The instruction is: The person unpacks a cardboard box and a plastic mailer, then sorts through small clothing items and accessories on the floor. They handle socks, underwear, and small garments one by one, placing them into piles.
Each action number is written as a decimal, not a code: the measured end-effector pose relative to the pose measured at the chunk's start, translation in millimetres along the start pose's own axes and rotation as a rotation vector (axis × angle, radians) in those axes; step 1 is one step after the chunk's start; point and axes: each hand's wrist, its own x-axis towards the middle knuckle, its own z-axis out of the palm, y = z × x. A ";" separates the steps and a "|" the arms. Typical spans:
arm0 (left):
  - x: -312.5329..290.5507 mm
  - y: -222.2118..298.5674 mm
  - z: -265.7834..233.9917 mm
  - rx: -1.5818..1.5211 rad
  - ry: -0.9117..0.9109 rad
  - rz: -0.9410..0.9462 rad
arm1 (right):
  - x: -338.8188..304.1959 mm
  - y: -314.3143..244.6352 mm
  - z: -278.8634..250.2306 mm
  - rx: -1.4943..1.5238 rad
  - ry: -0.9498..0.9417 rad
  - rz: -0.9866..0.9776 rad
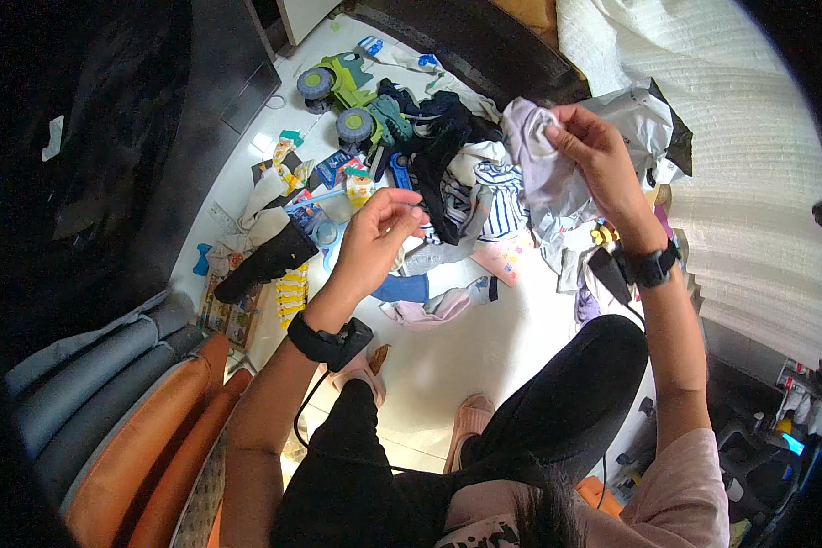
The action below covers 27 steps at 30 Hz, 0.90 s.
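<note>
My right hand [598,151] is raised over the far right of a pile of mixed clothes and toys, pinching a small pale lilac cloth, apparently a sock [532,151]. The cloth hangs from my thumb and fingers. My left hand [379,236] hovers above the pile's near left side with its fingers loosely curled and nothing visible in them. Beneath and between the hands lie a blue-striped white garment [502,203] and black clothing [438,128]. Closer to me, a pink and grey sock-like piece [429,310] and a blue cloth [402,289] rest on the floor.
A green toy truck [342,87] with big wheels stands at the far left. A black tube-like item [267,262] and a yellow toy strip [291,294] lie left. Grey plastic bags [635,123] and a cream curtain [749,183] border the right; orange and grey cushions [146,438] the near left.
</note>
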 end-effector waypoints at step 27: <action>-21.6 36.1 44.1 -0.886 -0.028 -0.108 | -77.0 -2.7 103.0 -0.171 -0.179 -0.211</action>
